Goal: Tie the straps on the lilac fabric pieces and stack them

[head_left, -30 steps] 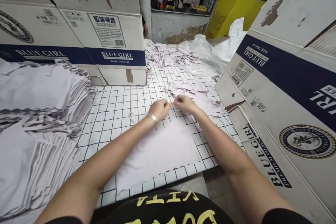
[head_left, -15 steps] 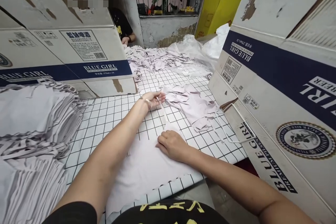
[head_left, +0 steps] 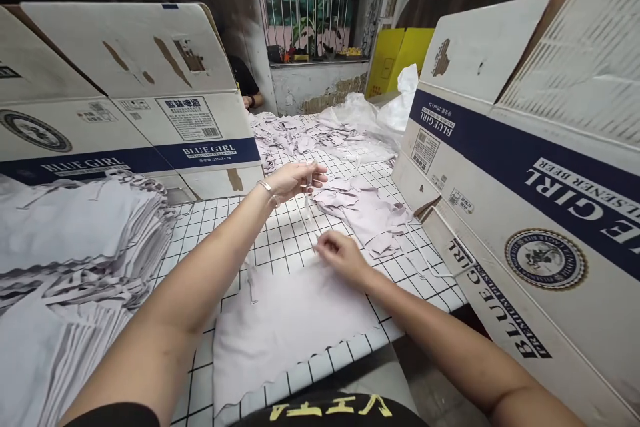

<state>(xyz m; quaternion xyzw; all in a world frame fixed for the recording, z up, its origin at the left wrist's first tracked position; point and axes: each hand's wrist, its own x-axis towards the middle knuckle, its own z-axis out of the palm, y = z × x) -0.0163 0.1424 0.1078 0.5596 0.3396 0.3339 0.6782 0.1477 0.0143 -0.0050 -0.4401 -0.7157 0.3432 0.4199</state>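
A pale pink garment that looks like a camisole [head_left: 295,313] lies spread on the gridded tablecloth in front of me. One of its thin shoulder straps [head_left: 308,207] runs up from the top edge to my left hand [head_left: 295,181], whose fingers pinch it above the cloth. At the base of that strap, my right hand [head_left: 345,259] pinches the garment's upper right corner. Another strap [head_left: 251,283] lies loose at the upper left. Just beyond my hands is a small heap of similar pale pink pieces [head_left: 367,210].
Stacked garments [head_left: 65,233] fill the left side. Open beer cartons stand at left [head_left: 210,113] and right [head_left: 450,167], walling in the table [head_left: 195,240]. More pale pieces [head_left: 300,137] and clear plastic [head_left: 370,120] lie at the back, near another person's arm [head_left: 256,100].
My left hand has lifted slightly with the strap. My right hand has shifted from resting on the garment to pinching its corner. The camera view has tilted up.
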